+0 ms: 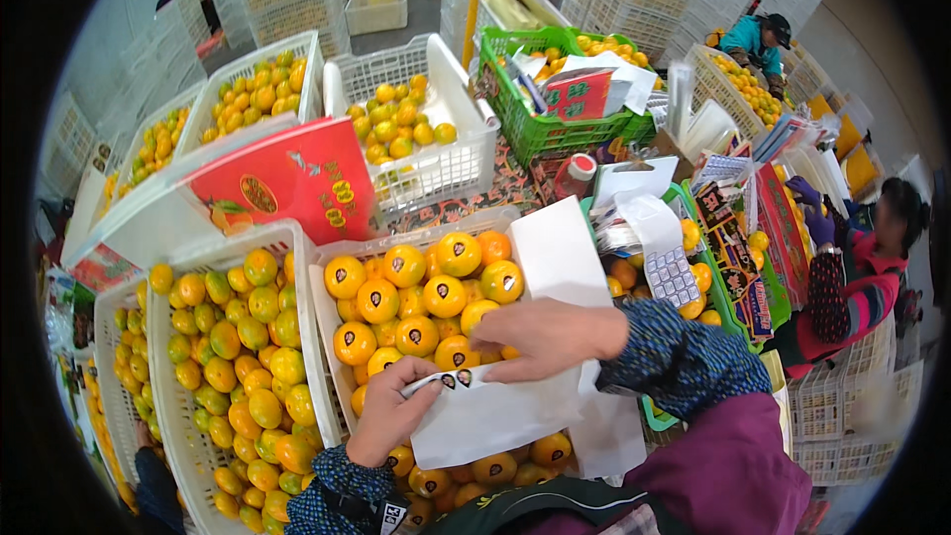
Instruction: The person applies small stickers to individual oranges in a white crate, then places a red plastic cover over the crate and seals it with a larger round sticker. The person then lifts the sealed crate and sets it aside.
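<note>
A strip of small dark round stickers on white backing [457, 379] is pinched between the thumb and fingers of my left hand [391, 411]. My right hand [555, 337] reaches over from the right, its fingers stretched onto the oranges and its thumb apart from them, by the strip's right end. Whether a sticker is on its fingertips is hidden. Beneath both hands stands a white crate [319, 337] of orange fruit, many bearing a dark round sticker, such as the orange [405, 266] at the back. A white paper sheet [505, 421] covers part of the nearer fruit.
On the left, a long white crate [157, 406] holds greenish-orange fruit without visible stickers. A red printed carton [287, 178] lies behind it. Green baskets [535, 134] with fruit and papers stand at the back and right. Two people [852, 277] [758, 45] are on the right.
</note>
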`<state>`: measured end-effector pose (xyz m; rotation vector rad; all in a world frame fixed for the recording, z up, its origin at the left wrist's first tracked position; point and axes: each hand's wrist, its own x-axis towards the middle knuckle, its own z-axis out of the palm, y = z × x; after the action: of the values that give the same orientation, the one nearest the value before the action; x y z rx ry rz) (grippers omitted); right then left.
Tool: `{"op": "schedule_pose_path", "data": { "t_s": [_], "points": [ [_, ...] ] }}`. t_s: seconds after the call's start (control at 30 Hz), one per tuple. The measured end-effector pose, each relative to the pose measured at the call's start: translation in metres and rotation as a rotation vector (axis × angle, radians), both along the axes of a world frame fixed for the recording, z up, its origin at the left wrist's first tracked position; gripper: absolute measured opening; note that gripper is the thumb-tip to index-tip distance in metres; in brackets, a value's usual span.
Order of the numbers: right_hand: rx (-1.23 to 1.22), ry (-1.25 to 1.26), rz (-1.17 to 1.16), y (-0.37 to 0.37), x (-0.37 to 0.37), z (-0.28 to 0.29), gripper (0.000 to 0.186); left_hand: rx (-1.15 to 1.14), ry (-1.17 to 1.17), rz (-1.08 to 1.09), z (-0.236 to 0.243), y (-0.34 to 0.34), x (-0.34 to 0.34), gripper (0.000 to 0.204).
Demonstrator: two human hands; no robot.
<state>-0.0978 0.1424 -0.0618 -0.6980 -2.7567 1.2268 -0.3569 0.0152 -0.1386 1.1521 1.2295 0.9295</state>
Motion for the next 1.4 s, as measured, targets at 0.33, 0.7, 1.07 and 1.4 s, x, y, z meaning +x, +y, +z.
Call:
{"op": "schedule_pose_path", "data": {
  "t_s": [0.33, 0.7, 1.07, 1.4],
  "points": [
    [-0.056, 0.073, -0.401, -0.110, 0.143, -0.036, 0.023, -0.138, -0.192, -0.297, 0.019, -0.018, 0.025, 0.048],
    [-0.598, 0.897, -1.346, -0.137, 0.249, -0.078, 0.038, -0.101, -0.080, 0.113, 0.013, -0.085, 0.045, 0.042],
    [-0.554, 0.607, -1.021, -0.144, 0.161, -0.079, 0.039, -0.209, -0.055, 0.075, 0.000, -0.143, 0.056, 0.031],
    [0.499, 0.429, -0.699, -0.090, 0.059, -0.117, 0.046, -0.232, -0.042, 0.067, -0.002, -0.155, 0.061, 0.032]
  ]
}}
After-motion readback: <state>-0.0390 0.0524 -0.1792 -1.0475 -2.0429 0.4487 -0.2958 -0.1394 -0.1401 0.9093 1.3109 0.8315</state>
